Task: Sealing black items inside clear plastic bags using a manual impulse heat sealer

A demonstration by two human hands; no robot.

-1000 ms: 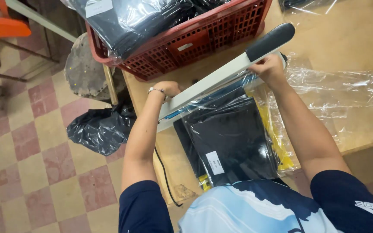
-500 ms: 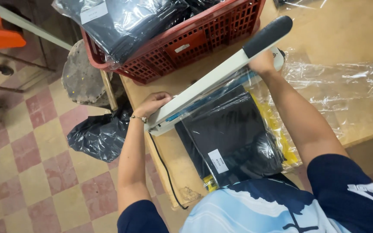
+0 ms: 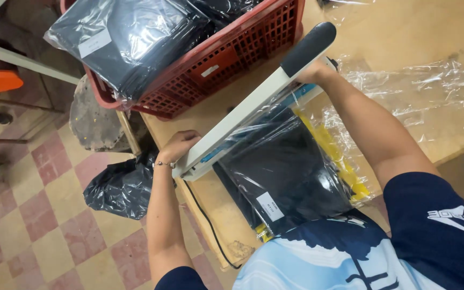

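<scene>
Head view: sealer arm (image 3: 253,102) raised over bagged garment (image 3: 285,177); left hand (image 3: 181,147) steadies its hinge, right hand (image 3: 310,72) at twelve o'clock, grip unclear; seal pending.

This looks like a small packing workshop, the back room of a garment business rather than a home. A long-armed heat sealer (image 3: 253,102) sits on a plain wooden desk (image 3: 404,32), its cord trailing over the edge. A red plastic crate (image 3: 232,59) holds dark folded garments already sealed in clear bags with white labels, and loose clear bags (image 3: 414,86) lie spread beside it. The floor (image 3: 33,236) is worn checkered tile in pink and cream, with a stuffed black bag (image 3: 122,185) on it. An orange object at the left edge, possibly a stool, is too cropped to identify.
</scene>
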